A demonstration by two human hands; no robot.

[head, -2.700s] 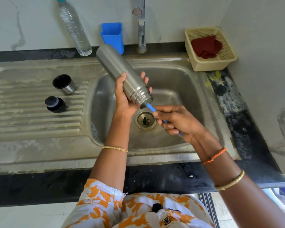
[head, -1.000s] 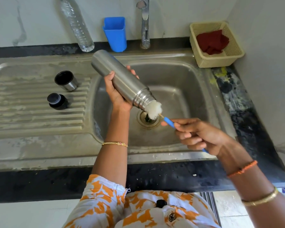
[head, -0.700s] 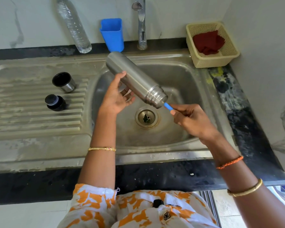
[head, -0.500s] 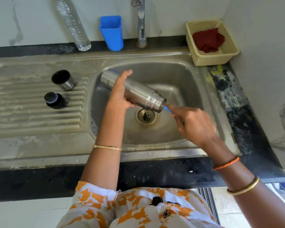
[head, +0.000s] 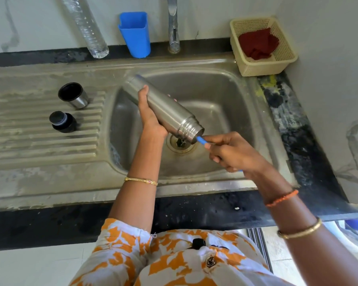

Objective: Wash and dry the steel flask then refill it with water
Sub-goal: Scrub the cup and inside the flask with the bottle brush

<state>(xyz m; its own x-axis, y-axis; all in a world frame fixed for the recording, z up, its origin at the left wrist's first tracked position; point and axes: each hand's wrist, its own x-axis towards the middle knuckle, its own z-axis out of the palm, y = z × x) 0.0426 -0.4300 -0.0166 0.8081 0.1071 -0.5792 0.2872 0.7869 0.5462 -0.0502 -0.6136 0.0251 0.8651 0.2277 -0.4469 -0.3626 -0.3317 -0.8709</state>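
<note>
The left hand [head: 151, 120] is gripping the cylindrical steel flask [head: 163, 107], tilted over the steel sink basin [head: 225, 96]; the right hand [head: 232, 153] is clutching the blue-handled bottle brush [head: 202, 140] inside it. Scrubbing is underway; rinsing probably follows.

The black stone bench [head: 298, 129] carries an inset stainless steel sink [head: 50, 182]. On its ribbed draining board: a steel cup-shaped cap [head: 73, 98], open end up, and a black round stopper [head: 62, 122] just beside it. On the bench along the wall: a clear plastic bottle [head: 87, 27], a blue plastic holder [head: 135, 35], and a cream mesh basket [head: 285, 56] at the right corner.
</note>
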